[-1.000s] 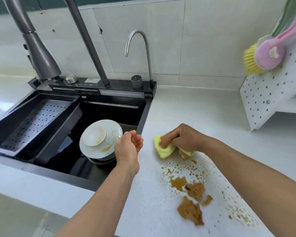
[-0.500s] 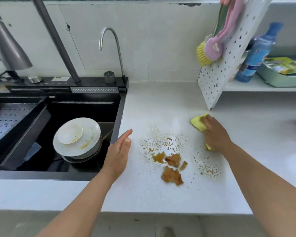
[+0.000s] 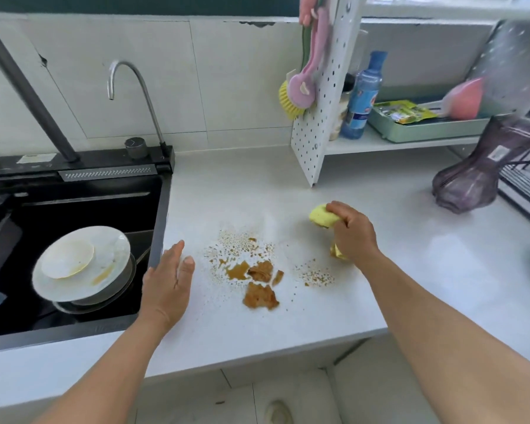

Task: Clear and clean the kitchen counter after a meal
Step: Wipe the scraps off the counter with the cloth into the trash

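Sponge gripped, spill unwiped

Right hand (image 3: 354,234) fingers clenched around yellow sponge (image 3: 321,216), right of brown spill (image 3: 251,275) on white counter (image 3: 410,270). Left hand (image 3: 169,283) fingers released, flat, empty, at sink (image 3: 74,194) edge. Stacked dirty plates (image 3: 83,264) in sink.

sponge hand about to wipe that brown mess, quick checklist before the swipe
1. Right hand grips the yellow sponge: ok.
2. Sponge is touching the counter: cannot tell.
3. Brown spill wiped: not ok, pieces and specks remain.
4. Left hand open and clear of the spill, beside the sink edge: ok.
5. Purple vase clear of the sweep: ok, it stands off to the right.
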`<state>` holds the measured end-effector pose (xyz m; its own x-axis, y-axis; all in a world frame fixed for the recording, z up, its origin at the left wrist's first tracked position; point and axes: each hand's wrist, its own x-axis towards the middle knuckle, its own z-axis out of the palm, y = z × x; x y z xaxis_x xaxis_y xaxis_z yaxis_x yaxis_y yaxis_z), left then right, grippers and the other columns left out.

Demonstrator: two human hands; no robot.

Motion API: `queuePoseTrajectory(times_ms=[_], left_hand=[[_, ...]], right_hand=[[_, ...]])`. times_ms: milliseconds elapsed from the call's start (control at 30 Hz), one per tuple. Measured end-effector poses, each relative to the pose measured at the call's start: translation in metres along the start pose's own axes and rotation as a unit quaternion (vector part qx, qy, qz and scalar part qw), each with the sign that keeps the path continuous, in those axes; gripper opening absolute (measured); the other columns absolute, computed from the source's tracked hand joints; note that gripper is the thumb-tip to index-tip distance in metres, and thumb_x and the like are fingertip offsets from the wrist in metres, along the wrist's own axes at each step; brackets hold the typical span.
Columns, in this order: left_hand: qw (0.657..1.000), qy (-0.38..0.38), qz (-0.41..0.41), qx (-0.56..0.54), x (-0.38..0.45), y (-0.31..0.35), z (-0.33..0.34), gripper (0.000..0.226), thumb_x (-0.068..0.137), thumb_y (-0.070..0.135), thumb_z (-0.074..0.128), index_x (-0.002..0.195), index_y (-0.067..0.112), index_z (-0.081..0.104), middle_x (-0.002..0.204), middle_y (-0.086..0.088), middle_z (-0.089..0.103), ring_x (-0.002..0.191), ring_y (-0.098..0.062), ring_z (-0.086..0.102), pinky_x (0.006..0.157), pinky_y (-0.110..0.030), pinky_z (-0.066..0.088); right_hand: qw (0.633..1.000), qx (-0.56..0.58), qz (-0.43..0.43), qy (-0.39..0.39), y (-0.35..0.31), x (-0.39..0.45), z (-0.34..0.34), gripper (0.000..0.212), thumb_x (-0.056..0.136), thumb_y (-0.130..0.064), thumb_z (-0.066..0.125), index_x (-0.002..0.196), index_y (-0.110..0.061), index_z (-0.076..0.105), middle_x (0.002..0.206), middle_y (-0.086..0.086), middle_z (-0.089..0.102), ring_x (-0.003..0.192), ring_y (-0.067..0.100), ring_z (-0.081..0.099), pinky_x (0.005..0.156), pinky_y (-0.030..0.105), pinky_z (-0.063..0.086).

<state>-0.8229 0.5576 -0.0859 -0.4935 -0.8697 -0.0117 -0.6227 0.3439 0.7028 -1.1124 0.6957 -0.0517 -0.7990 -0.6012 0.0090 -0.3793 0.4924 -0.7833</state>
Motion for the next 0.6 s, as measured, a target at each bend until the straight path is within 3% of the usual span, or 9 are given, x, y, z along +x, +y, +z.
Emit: queuePoseTrajectory(times_ms=[67,167,233,433,600], left_hand=[[1.000,-0.005,-0.005,0.008,0.001,0.000,0.002,0.053,0.101,0.040,0.024,0.149,0.017,0.025,0.156,-0.004,0.026,0.146,-0.019,0.016,0.119,-0.039,0.005],[1.000,-0.004,-0.012,0.019,0.004,0.000,0.004,0.051,0.102,0.034,0.023,0.149,0.017,0.023,0.157,-0.002,0.024,0.147,-0.017,0.015,0.119,-0.036,0.004],[1.000,0.000,-0.005,0.023,0.006,0.001,0.007,0.051,0.102,0.035,0.022,0.150,0.017,0.023,0.157,-0.001,0.024,0.147,-0.016,0.016,0.120,-0.037,0.005],[1.000,0.001,-0.011,0.000,0.003,-0.005,0.003,0.053,0.101,0.037,0.021,0.150,0.018,0.020,0.156,-0.002,0.027,0.146,-0.016,0.018,0.119,-0.041,0.015],[1.000,-0.005,-0.010,0.000,0.003,-0.010,0.002,0.053,0.101,0.038,0.022,0.150,0.018,0.019,0.157,-0.002,0.025,0.146,-0.017,0.017,0.119,-0.041,0.014]], right_hand=[[0.995,-0.092,0.003,-0.043,0.019,-0.001,-0.005,0.051,0.090,0.000,0.036,0.133,-0.020,0.053,0.151,-0.006,0.038,0.139,0.018,0.033,0.110,0.026,0.026],[0.970,-0.217,-0.052,-0.093,0.037,-0.003,0.006,0.048,0.094,-0.008,0.035,0.141,-0.013,0.042,0.154,0.004,0.030,0.141,0.024,0.026,0.111,0.031,0.021],[0.967,-0.231,-0.065,-0.087,0.039,-0.004,0.009,0.050,0.093,-0.015,0.032,0.142,-0.013,0.039,0.155,0.004,0.028,0.143,0.025,0.023,0.112,0.032,0.021],[0.965,-0.234,-0.090,-0.080,0.019,-0.035,0.039,0.049,0.093,-0.002,0.038,0.141,-0.008,0.040,0.153,0.008,0.031,0.140,0.028,0.026,0.109,0.032,0.025],[0.971,-0.205,-0.083,-0.096,-0.017,-0.075,0.086,0.050,0.095,-0.007,0.037,0.144,-0.014,0.036,0.158,0.003,0.021,0.146,0.021,0.016,0.119,0.030,0.013]])
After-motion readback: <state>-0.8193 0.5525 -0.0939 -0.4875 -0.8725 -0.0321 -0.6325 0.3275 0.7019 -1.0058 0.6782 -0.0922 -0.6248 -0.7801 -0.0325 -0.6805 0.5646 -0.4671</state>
